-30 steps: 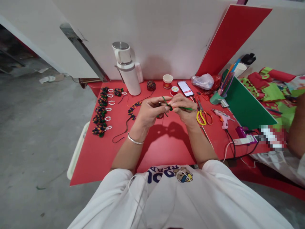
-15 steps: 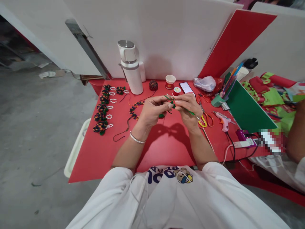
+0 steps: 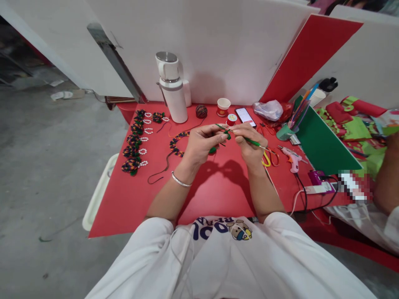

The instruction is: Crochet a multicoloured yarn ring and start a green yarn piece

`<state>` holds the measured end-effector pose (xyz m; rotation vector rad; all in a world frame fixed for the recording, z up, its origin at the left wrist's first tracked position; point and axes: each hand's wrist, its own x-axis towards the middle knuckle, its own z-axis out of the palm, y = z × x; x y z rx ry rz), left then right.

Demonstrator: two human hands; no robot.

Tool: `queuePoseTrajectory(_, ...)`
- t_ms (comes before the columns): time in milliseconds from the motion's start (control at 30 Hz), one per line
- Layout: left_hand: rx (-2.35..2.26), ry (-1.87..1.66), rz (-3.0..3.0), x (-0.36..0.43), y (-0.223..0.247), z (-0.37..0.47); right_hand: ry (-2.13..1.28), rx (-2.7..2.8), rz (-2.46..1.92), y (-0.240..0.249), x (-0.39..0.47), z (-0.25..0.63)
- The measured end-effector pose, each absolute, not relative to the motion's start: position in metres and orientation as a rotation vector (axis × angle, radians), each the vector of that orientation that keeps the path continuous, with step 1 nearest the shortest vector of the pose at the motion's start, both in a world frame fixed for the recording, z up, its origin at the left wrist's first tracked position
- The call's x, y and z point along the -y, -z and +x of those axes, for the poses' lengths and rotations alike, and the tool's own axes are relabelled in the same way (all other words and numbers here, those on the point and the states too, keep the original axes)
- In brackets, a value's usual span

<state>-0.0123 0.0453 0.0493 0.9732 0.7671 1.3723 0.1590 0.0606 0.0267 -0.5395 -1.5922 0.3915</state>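
Over the middle of the red table, my left hand point(image 3: 203, 143) pinches a small piece of green yarn work point(image 3: 227, 135). Closed around a crochet hook with a green grip point(image 3: 253, 142), my right hand point(image 3: 251, 143) has its fingertips close to the yarn at my left fingertips. A ring of dark multicoloured yarn point(image 3: 175, 145) lies partly hidden behind my left hand. Another green piece point(image 3: 212, 150) shows just below my left fingers. Several yarn pieces with white bead loops point(image 3: 132, 151) stand in a column at the left.
A white bottle point(image 3: 174, 99), yarn ball point(image 3: 201, 111), paper cup point(image 3: 223, 106), thread spool point(image 3: 231, 119) and phone point(image 3: 245, 117) line the back. Rightward are scissors point(image 3: 266, 159), a pink glue gun point(image 3: 293, 159), a pen cup point(image 3: 284, 132) and another person's arm point(image 3: 386, 174).
My right hand has turned and shifted slightly, so more of the hook's green grip shows. The hook's front end now lies across the yarn near my left fingertips.
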Motion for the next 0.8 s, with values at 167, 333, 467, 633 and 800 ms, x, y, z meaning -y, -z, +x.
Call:
queuePoseTrajectory(167,-0.807,-1.426,0.958,-0.0465,-0.0515,-0.0109,-0.467,1.626,-0.554,-0.0302,-0.0619,0.1651)
queuePoseTrajectory(333,-0.802,-1.392,1.019,-0.0449,-0.0530,-0.0111,-0.470,1.608,-0.553,-0.0311,-0.0613,0.1626)
queuePoseTrajectory(467,-0.786,-1.387,1.030,-0.0443,-0.0523,-0.0108,-0.479,1.601,-0.579,-0.0313,-0.0606,0.1611)
queuePoseTrajectory(633,-0.778,-1.379,1.031,-0.0451,-0.0504,-0.0123,-0.386,1.601,-0.496,-0.0278,-0.0621,0.1595)
queuePoseTrajectory(800,-0.758,-1.328,0.982,-0.0446,-0.0500,-0.0156,-0.182,1.616,-0.499,-0.0238,-0.0628,0.1580)
